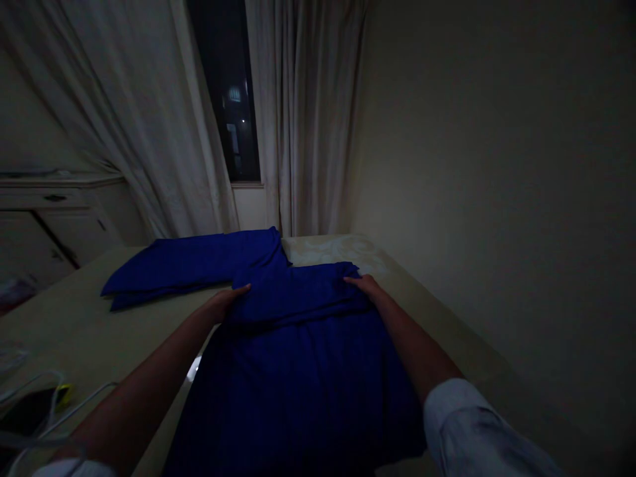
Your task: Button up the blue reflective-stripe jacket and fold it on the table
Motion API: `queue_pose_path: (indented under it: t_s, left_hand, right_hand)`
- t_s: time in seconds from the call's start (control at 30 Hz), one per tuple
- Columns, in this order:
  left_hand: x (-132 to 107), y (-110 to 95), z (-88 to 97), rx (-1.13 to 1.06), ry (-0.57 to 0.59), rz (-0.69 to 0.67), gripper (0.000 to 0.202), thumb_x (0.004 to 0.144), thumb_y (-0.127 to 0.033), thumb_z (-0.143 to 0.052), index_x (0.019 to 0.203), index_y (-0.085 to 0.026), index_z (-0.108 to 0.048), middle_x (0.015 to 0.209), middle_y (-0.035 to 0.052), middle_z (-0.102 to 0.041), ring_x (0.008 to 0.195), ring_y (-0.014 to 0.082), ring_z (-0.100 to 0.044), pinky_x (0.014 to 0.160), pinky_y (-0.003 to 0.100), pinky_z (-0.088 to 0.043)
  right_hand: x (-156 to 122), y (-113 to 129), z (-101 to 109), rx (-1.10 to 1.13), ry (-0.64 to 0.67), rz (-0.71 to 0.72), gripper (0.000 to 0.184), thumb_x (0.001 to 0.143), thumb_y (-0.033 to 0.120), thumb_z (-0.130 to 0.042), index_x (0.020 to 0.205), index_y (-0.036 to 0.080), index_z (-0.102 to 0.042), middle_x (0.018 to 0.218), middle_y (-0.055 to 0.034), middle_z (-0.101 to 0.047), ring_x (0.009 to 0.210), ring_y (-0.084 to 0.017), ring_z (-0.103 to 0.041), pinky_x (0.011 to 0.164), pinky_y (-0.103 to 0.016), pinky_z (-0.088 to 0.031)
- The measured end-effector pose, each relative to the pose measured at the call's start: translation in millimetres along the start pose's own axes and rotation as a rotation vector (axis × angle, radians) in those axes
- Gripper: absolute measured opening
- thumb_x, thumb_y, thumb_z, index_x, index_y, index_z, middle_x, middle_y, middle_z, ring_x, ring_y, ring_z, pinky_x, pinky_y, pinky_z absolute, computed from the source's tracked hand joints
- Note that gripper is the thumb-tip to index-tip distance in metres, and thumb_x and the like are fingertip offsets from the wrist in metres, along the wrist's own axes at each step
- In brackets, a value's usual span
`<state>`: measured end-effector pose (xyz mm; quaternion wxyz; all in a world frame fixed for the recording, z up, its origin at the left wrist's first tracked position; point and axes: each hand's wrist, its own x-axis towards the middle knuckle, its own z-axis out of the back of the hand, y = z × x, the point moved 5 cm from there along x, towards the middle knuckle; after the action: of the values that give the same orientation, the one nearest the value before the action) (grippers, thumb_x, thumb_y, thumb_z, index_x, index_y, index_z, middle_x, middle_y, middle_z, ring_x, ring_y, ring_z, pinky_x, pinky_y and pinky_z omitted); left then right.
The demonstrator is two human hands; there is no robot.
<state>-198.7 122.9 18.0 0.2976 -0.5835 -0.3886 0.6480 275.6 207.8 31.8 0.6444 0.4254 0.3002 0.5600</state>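
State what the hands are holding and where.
The left hand and right hand hold the blue, partly folded cloth by opposite sides of its folded far end.

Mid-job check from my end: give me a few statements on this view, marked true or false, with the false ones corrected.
1. The left hand and right hand are both on the cloth. True.
2. The cloth is white. False: it is deep blue.
3. Curtains hang on both sides of the window. True.
4. Daylight fills the window. False: it is dark.
5. A cabinet stands at the picture's left. True.
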Motion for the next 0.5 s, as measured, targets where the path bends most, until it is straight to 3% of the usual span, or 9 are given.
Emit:
queue_pose_path:
  t_s: [0.07, 0.2, 0.27, 0.33, 0.4, 0.43, 0.5]
  left_hand:
    - [-1.7, -21.7, -1.9, 0.022, 0.004, 0.008, 0.046, 0.06, -0.036, -0.099, 0.092, -0.018, -0.071, 0.092, 0.0153, -0.081, 0.09, 0.0341, -0.079, 0.084, 0.047, -0.065]
    - [-8.3, -89.3, 14.6, 0.036, -0.158, -0.343, 0.053, 0.065, -0.025, -0.094, 0.111, -0.018, -0.07, 0.101, 0.0124, -0.081, 0.094, 0.0319, -0.078, 0.089, 0.049, -0.064]
    - [-16.1, -123.1, 24.4, 0.144, -0.298, -0.529, 0.057, 0.07, -0.026, -0.09, 0.121, -0.017, -0.067, 0.115, 0.0149, -0.078, 0.107, 0.0339, -0.076, 0.098, 0.05, -0.06]
    - [-27.1, -149.1, 30.9, 0.349, -0.525, -0.679, 0.063, 0.074, -0.028, -0.086, 0.131, -0.012, -0.063, 0.135, 0.0223, -0.069, 0.128, 0.0389, -0.065, 0.111, 0.053, -0.052]
    - [-38.5, -158.8, 28.3, 0.557, -0.69, -0.779, 0.073, 0.081, -0.032, -0.08, 0.143, -0.005, -0.053, 0.151, 0.0305, -0.053, 0.145, 0.0436, -0.049, 0.119, 0.056, -0.042]
    - [-43.8, -155.5, 24.2, 0.641, -0.716, -0.82, 0.076, 0.085, -0.034, -0.076, 0.148, -0.002, -0.047, 0.155, 0.0331, -0.047, 0.149, 0.0447, -0.043, 0.121, 0.057, -0.039]
    - [-56.3, -130.1, 14.4, 0.772, -0.654, -0.902, 0.077, 0.091, -0.035, -0.067, 0.154, 0.0, -0.039, 0.157, 0.0335, -0.044, 0.149, 0.0433, -0.043, 0.12, 0.057, -0.04]
  right_hand:
    - [7.1, 16.1, -9.7, -0.005, 0.046, 0.03, 0.029, 0.055, 0.029, -0.092, 0.074, 0.019, -0.072, 0.067, 0.0018, -0.072, 0.075, -0.022, -0.071, 0.072, -0.03, -0.058]
    - [34.7, 55.4, 2.3, -0.03, 0.029, 0.096, 0.021, 0.058, 0.018, -0.085, 0.077, 0.018, -0.074, 0.073, -0.0002, -0.075, 0.08, -0.024, -0.073, 0.077, -0.032, -0.058]
    - [51.5, 77.6, 11.4, -0.051, -0.031, 0.114, 0.025, 0.063, 0.022, -0.085, 0.086, 0.017, -0.075, 0.086, -0.0042, -0.078, 0.093, -0.027, -0.074, 0.086, -0.035, -0.058]
    - [63.8, 97.9, 15.0, -0.065, -0.117, 0.13, 0.043, 0.066, 0.03, -0.088, 0.105, 0.018, -0.074, 0.107, -0.0086, -0.078, 0.11, -0.029, -0.071, 0.096, -0.038, -0.056]
    - [67.1, 111.0, 12.2, -0.065, -0.195, 0.156, 0.065, 0.07, 0.038, -0.088, 0.128, 0.018, -0.067, 0.126, -0.0137, -0.073, 0.119, -0.03, -0.068, 0.104, -0.042, -0.054]
    - [64.5, 113.2, 8.6, -0.058, -0.207, 0.18, 0.072, 0.073, 0.041, -0.087, 0.136, 0.017, -0.062, 0.134, -0.0162, -0.07, 0.12, -0.03, -0.068, 0.106, -0.043, -0.053]
    - [50.1, 106.0, 0.3, -0.046, -0.15, 0.252, 0.075, 0.079, 0.044, -0.081, 0.144, 0.017, -0.056, 0.144, -0.019, -0.063, 0.119, -0.03, -0.07, 0.105, -0.045, -0.054]
